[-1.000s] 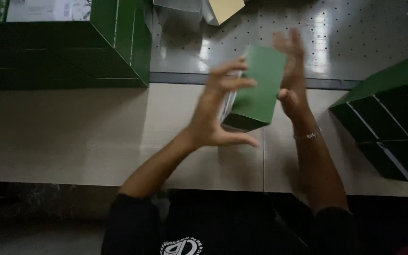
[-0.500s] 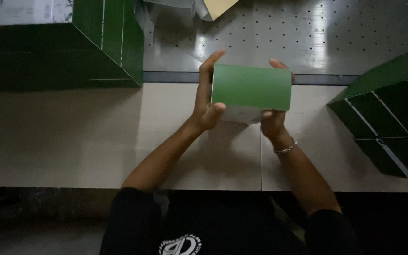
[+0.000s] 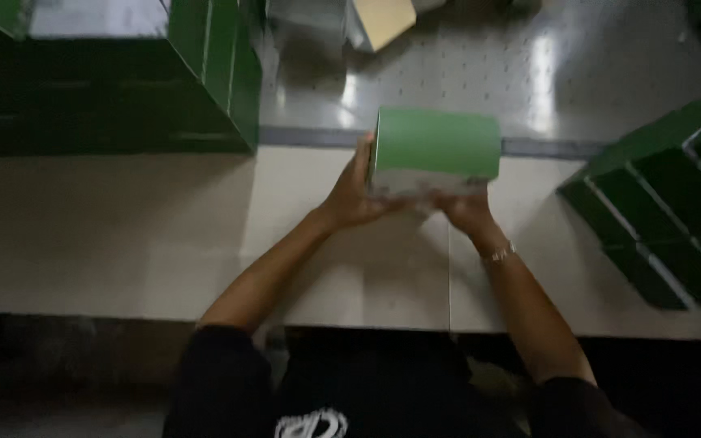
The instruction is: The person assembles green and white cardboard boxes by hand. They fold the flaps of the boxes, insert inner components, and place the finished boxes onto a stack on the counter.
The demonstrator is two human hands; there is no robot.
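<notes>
Two hands are clamping one green box (image 3: pixel 436 144) between them, above the pale tabletop (image 3: pixel 123 235) near its far edge. My left hand (image 3: pixel 356 195) is pressing against the box's left end with fingers running up the side and the thumb tucked beneath; my right hand (image 3: pixel 462 207) is mostly hidden under the box, so I am only seeing its knuckles and a thin bracelet (image 3: pixel 497 255) at the wrist. I am judging the hold as a squeeze from the ends and below, not a wrap around it.

Slipping is looking like the main risk: the green face is smooth and slightly glossy, like coated cardboard, and the grip is sitting low, so a tilt away from me could be tipping it onto the metal surface (image 3: pixel 529 73) beyond. Squeezing harder could be denting the thin walls, since the box is looking hollow with a paler, greyish underside.

Around it, dark green box stacks (image 3: pixel 212 65) are standing at the left and more green cartons (image 3: pixel 659 211) are lying slanted at the right; swinging wide could be knocking either. A tan cardboard piece (image 3: pixel 383 20) is lying on the dotted, shiny metal at the top.
</notes>
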